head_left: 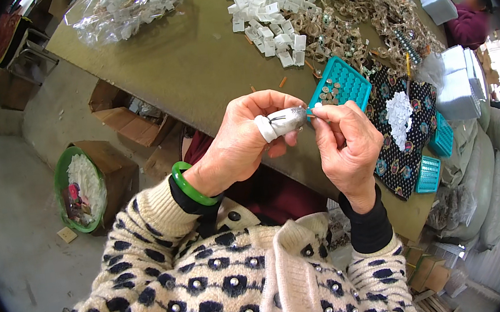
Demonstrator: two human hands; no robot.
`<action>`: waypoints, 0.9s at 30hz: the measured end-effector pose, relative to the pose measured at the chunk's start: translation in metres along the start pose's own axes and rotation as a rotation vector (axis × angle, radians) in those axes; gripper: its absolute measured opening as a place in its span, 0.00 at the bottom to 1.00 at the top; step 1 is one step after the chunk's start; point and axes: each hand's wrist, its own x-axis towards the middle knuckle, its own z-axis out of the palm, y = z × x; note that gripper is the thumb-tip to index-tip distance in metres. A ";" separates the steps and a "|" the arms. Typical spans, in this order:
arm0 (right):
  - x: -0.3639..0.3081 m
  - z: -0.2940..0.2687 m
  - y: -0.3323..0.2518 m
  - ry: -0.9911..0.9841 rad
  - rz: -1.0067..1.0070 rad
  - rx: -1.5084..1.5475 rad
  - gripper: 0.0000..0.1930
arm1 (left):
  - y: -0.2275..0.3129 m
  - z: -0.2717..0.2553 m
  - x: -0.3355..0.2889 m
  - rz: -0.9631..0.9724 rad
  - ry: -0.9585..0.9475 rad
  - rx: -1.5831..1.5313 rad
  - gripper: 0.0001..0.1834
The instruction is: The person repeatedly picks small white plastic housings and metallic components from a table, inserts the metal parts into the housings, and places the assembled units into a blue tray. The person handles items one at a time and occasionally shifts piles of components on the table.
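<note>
Over the near edge of the table, my two hands meet at the fingertips. On the thumb of my left hand (236, 134) is a silvery cover (289, 120) with a white band (265, 129) and dark thread tied around it. Those fingers are closed, and whatever they hold is too small to make out. My right hand (349, 147) pinches something tiny between thumb and forefinger, right at the silvery tip. Just beyond sits a teal ridged tray (353, 84) with small round metallic pieces (328, 91) at its left side.
White plastic pieces (269, 4) and brownish clear parts (335, 36) pile up at the back. White bits (399, 116) lie on a patterned dark cloth (389, 170), near another teal tray (428, 174). A green basin (63, 160) stands on the floor. Another person (471, 23) is far right.
</note>
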 end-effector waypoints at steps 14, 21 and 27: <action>-0.022 0.004 -0.007 0.060 0.114 0.149 0.08 | 0.000 0.008 -0.014 0.184 0.067 0.560 0.09; -0.018 0.008 -0.006 -0.046 -0.109 0.083 0.16 | 0.002 0.000 -0.016 -0.047 0.023 0.097 0.09; -0.022 0.013 -0.013 0.017 0.067 0.131 0.16 | -0.003 -0.003 -0.018 -0.111 0.025 -0.120 0.10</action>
